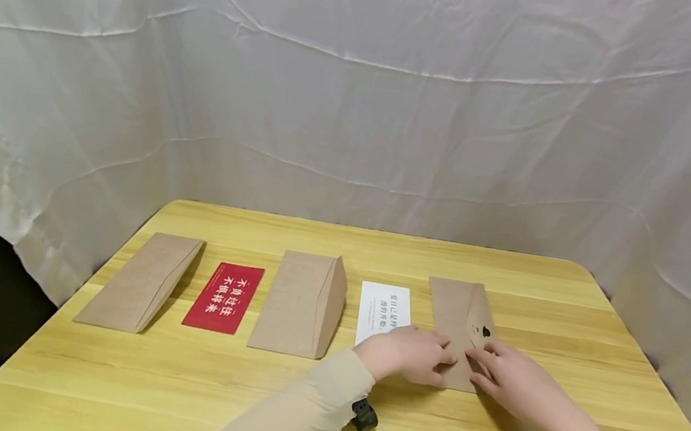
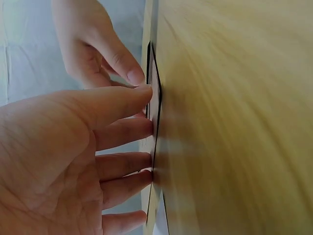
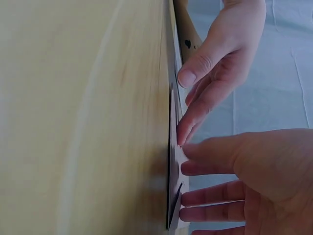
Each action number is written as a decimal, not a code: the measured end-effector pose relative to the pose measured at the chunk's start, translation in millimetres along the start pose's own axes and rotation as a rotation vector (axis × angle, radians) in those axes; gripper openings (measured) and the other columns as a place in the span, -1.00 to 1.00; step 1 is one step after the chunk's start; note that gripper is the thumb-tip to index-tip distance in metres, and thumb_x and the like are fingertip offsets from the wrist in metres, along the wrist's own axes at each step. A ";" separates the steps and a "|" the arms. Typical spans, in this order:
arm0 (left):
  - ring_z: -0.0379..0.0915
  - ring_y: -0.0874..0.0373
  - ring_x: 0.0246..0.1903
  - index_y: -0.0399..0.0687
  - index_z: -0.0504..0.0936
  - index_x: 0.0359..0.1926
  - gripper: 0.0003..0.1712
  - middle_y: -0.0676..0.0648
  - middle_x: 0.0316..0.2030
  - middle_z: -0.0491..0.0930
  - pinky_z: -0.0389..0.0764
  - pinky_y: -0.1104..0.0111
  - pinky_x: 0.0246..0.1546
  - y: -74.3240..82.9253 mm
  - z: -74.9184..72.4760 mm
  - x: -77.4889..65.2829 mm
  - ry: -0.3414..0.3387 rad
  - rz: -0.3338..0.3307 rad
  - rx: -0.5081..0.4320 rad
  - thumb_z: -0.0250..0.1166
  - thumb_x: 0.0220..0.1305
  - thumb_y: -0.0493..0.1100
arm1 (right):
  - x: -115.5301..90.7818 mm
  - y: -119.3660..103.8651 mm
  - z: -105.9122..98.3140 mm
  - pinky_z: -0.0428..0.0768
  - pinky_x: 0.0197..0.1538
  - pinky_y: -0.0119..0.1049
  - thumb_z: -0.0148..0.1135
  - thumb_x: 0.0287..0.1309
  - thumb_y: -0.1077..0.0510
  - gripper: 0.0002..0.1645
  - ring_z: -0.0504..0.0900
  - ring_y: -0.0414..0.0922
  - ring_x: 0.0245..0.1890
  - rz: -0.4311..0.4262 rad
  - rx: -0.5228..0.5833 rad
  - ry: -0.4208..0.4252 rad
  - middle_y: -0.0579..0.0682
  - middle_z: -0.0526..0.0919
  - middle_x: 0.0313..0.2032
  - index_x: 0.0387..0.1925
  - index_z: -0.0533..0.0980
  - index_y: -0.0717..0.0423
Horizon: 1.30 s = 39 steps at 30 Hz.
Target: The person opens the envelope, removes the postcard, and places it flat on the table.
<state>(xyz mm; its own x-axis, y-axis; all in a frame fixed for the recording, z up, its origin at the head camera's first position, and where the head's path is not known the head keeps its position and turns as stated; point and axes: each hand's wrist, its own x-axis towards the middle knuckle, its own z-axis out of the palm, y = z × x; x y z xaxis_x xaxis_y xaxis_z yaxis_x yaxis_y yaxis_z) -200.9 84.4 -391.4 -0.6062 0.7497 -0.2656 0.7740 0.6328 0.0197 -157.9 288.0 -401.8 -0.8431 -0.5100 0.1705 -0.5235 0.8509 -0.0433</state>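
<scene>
A brown paper envelope (image 1: 451,304) lies flat on the right part of the table, its flap side up, with a small dark mark (image 1: 486,331) on the flap. My left hand (image 1: 409,355) rests its fingertips on the envelope's left side near the front end. At the flap's edge, my right hand (image 1: 519,381) touches the paper with thumb and fingers. The right wrist view shows the fingers (image 3: 210,213) extended against the envelope. Partly covered by my left hand, a white card (image 1: 373,305) printed with dark characters lies just left of the envelope.
Left of the white card lies a second brown envelope (image 1: 289,302) with its flap raised. Farther left are a red card (image 1: 223,297) with white characters and another brown envelope (image 1: 143,284). A pale curtain (image 1: 357,116) hangs behind the wooden table (image 1: 342,240).
</scene>
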 end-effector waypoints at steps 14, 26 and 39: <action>0.15 0.31 0.42 0.41 0.30 0.40 -0.36 0.11 0.47 0.18 0.30 0.21 0.39 -2.0 -2.3 -3.4 0.019 0.042 -0.008 0.09 0.34 0.30 | 15.6 5.2 6.2 0.64 -0.32 -0.04 0.36 -0.10 0.35 -0.50 0.65 0.12 -0.24 0.037 -0.080 0.025 0.20 0.60 -0.11 -0.01 0.57 0.20; 0.15 0.30 0.43 0.40 0.31 0.40 -0.34 0.09 0.48 0.15 0.29 0.20 0.39 -5.2 0.3 -3.0 0.019 0.035 -0.035 0.12 0.32 0.31 | 17.3 9.5 -0.6 0.64 -0.25 0.04 0.33 -0.03 0.33 -0.48 0.65 0.18 -0.10 0.034 -0.066 -0.018 0.23 0.59 0.00 0.06 0.55 0.19; 0.02 0.28 0.48 0.37 0.29 0.41 -0.31 0.08 0.50 0.12 0.24 0.19 0.43 -4.7 2.5 -1.6 0.006 0.030 -0.046 0.13 0.31 0.32 | 15.3 20.8 -11.8 0.65 -0.24 0.01 0.39 -0.12 0.37 -0.36 0.65 0.21 -0.08 0.007 -0.133 0.055 0.33 0.56 0.09 0.12 0.51 0.33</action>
<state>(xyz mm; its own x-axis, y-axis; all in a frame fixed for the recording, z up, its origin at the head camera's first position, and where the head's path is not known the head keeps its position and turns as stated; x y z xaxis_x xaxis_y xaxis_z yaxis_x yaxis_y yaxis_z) -203.1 79.7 -393.5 -0.5840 0.7697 -0.2581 0.7828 0.6181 0.0719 -180.2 299.4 -388.5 -0.8368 -0.4992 0.2249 -0.4933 0.8656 0.0860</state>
